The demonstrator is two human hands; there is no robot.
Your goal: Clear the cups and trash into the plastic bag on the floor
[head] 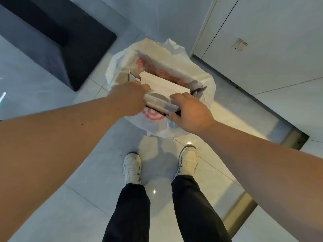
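A white plastic bag (197,72) with red print stands open on the floor in front of my feet. Over its mouth both hands hold a flat white box (164,86), tilted down into the bag. My left hand (129,98) grips the box's near left corner. My right hand (190,112) grips its near right end. Brownish paper and other trash show inside the bag, behind the box. No cups are visible.
A dark block-shaped seat or table (57,41) stands at the left, close to the bag. White cabinet doors (262,41) run along the right, with a metal floor strip (293,137) below. My shoes (132,168) stand on pale glossy tiles.
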